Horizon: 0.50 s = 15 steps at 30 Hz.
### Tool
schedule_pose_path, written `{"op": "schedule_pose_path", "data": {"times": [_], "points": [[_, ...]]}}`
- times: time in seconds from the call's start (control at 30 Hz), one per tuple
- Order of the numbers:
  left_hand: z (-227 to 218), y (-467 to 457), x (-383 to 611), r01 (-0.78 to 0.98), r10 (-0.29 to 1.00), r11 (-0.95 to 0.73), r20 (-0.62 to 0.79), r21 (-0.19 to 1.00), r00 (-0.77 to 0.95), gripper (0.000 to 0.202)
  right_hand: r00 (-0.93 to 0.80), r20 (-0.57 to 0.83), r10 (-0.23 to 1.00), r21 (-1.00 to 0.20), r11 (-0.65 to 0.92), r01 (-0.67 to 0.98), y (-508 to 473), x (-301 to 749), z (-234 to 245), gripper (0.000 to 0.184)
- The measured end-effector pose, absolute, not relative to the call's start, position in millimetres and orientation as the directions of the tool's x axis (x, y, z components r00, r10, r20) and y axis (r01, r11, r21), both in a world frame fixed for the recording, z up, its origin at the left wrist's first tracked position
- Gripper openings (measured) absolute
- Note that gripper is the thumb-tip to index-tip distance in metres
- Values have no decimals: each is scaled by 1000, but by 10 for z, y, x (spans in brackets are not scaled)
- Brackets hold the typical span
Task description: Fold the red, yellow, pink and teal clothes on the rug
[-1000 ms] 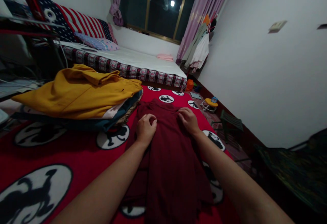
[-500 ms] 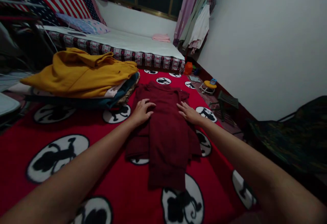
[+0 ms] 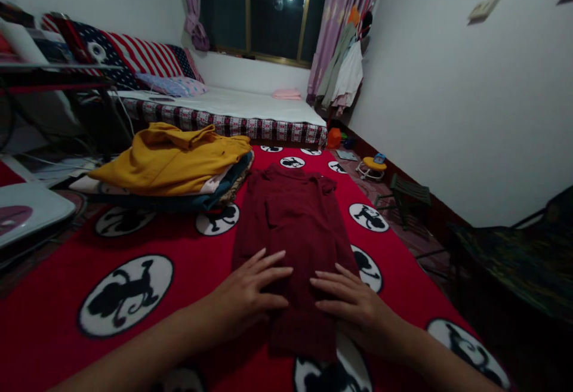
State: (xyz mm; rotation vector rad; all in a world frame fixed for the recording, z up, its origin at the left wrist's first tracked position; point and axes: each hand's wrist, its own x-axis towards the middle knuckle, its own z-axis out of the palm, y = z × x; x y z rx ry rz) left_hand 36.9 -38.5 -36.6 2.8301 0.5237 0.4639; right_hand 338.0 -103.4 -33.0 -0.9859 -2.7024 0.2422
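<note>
A dark maroon garment (image 3: 298,219) lies flat on the red blanket (image 3: 197,272), which is printed with monkey figures in white circles. Its sides are folded inward, and one narrow end reaches toward me. On the left part of that near end rests my left hand (image 3: 253,290), fingers spread and flat. Across from it my right hand (image 3: 353,302) lies on the right part, fingers stretched out. Both palms face down, and neither hand grips the cloth. Left of the garment is a stack of folded clothes with a mustard-yellow top (image 3: 174,159) uppermost.
Beyond the blanket stands a bed (image 3: 224,102) below a dark window. Clothes (image 3: 347,76) hang by the purple curtain. On the right are a small yellow stool (image 3: 374,164), a folding stool (image 3: 409,192) and a camouflage chair (image 3: 528,261). A cluttered table (image 3: 54,70) stands left.
Both hands have slid toward me along the garment, from its upper middle to its near end. The view has tilted up, showing more of the window.
</note>
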Motion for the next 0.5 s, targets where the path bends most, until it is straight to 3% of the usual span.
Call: {"op": "schedule_pose_path", "data": {"times": [0.1, 0.23, 0.4, 0.5], "points": [[-442, -400, 445, 260, 325, -931, 257, 256, 910, 22, -733, 197, 651, -268, 755, 598, -990, 3354, -431, 28], [-324, -447, 477, 227, 302, -912, 186, 341, 935, 24, -725, 160, 670, -417, 712, 566, -1020, 3301, -279, 31], [127, -460, 521, 208, 266, -812, 29, 546, 964, 25, -655, -5, 756, -614, 514, 598, -1032, 3214, 214, 26], [309, -203, 601, 255, 365, -631, -10, 732, 931, 23, -535, -52, 843, -801, 285, 526, -754, 3222, 308, 21]]}}
